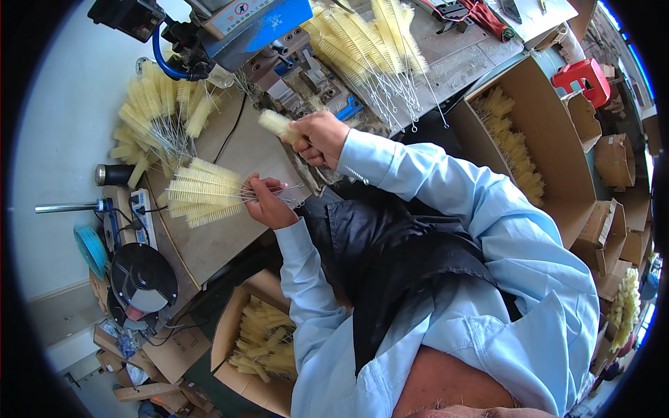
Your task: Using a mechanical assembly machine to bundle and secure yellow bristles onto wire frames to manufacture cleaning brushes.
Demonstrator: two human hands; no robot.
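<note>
My left hand (270,202) is closed round the wire stems of a bunch of pale yellow bottle brushes (205,189), whose bristle heads fan out to the left over the table. Close to the machine's front, my right hand (320,139) grips a single bottle brush (277,125) by its bristles. The bristle head pokes out on the left of that fist, and a twisted wire end shows below the wrist. Behind my right hand is the metal fixture (300,76) of the bench machine, with a blue part (348,108) at its front.
More brushes lie in a pile (157,111) at the back left and another pile (366,42) right of the machine. Open cardboard boxes of brushes stand at the right (568,146) and below the table (221,359). A power strip (144,217) and a black round device (144,279) sit left.
</note>
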